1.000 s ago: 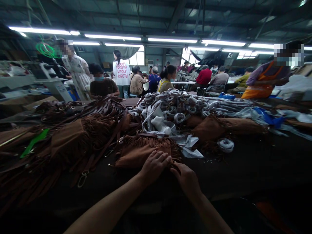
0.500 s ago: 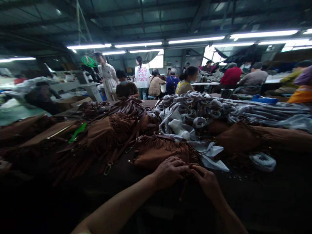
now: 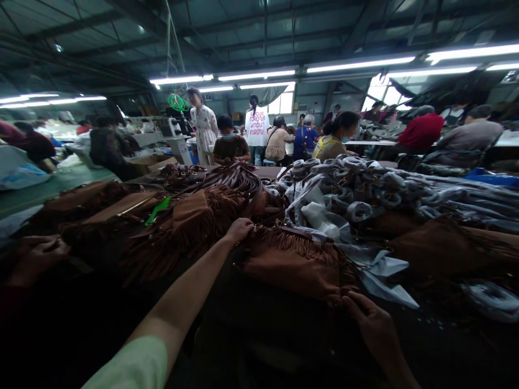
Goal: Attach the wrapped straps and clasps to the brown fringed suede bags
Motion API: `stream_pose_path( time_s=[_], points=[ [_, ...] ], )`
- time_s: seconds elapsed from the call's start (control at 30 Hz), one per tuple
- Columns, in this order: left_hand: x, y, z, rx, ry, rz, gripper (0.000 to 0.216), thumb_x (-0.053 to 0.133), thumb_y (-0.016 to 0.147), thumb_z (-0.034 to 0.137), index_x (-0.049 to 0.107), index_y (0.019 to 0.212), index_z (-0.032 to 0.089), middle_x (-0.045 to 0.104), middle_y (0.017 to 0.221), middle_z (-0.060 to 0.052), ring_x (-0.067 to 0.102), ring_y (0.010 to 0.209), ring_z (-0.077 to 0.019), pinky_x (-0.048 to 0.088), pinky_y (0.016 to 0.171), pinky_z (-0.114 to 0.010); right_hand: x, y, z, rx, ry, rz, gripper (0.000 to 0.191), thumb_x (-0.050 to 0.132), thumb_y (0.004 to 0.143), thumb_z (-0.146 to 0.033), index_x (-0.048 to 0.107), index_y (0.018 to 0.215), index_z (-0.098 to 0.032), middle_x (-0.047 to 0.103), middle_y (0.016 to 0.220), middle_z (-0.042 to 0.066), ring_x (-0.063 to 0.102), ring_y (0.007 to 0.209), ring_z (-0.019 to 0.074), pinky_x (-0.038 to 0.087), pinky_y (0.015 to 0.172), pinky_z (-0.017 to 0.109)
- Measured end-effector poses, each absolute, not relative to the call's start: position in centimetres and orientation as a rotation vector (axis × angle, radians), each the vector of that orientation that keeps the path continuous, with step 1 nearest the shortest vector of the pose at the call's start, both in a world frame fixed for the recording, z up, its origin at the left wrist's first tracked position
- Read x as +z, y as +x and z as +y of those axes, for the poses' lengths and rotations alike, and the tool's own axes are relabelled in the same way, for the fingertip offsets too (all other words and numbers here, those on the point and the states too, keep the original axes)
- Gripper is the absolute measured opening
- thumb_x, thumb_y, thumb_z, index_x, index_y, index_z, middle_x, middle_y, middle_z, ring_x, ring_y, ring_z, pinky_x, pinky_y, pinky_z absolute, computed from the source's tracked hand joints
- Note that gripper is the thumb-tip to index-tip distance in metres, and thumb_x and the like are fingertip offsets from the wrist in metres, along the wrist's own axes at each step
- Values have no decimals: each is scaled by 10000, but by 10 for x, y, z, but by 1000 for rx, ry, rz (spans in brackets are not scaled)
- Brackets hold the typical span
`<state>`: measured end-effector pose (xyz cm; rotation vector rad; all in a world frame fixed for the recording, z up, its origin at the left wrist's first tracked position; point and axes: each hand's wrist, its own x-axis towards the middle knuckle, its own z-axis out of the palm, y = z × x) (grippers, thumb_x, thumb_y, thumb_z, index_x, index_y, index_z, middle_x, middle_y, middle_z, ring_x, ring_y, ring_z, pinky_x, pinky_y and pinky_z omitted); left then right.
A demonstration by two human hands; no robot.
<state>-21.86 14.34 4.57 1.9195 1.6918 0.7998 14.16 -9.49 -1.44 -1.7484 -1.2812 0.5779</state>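
Observation:
A brown suede bag with a fringe (image 3: 295, 265) lies on the dark table in front of me. My left hand (image 3: 240, 229) is stretched forward to the bag's far left corner, fingers curled down where the brown straps (image 3: 227, 183) meet the fringe; what it grips is hidden. My right hand (image 3: 371, 321) rests at the bag's near right corner, fingers bent onto its edge. A heap of more fringed brown bags (image 3: 162, 227) lies to the left.
A pile of straps wrapped in grey plastic (image 3: 365, 189) covers the table's right. A green tool (image 3: 158, 209) lies on the left heap. Another person's hand (image 3: 36, 254) works at the far left. Several people sit and stand at tables behind.
My view has turned left. My left hand has left the bag's near edge and reached forward to its far left corner. My right hand has stayed at the near right corner.

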Motion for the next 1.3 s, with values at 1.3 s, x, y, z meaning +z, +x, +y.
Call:
stream_pose_path(
  time_s=[1.3],
  points=[
    [84, 2, -45, 822, 1404, 607, 362, 648, 756, 441, 619, 938, 129, 604, 775, -36, 535, 652, -108, 397, 562, -194, 60, 127, -152, 1101, -1370, -1084, 394, 431, 846, -569, 501, 763, -190, 416, 507, -66, 363, 414, 77, 277, 407, 194]
  ],
)
